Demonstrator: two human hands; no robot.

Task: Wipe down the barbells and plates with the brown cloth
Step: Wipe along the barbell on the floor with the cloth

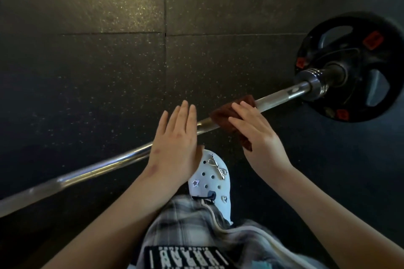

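Flatly, right hand (255, 131) presses soft brown cloth (225, 116) on shiny barbell (109, 164).

One camera only, worn on the head, looks steeply down and a little forward at the dark floor (98, 61). It sits close over the left hand (175, 137) and right hand (260, 137) (both forearms enter from the bottom corners), with the person's white shoe (209, 181) near the bottom centre. The wide lens takes the barbell (87, 172) from left edge to the plate (321, 37) at right.
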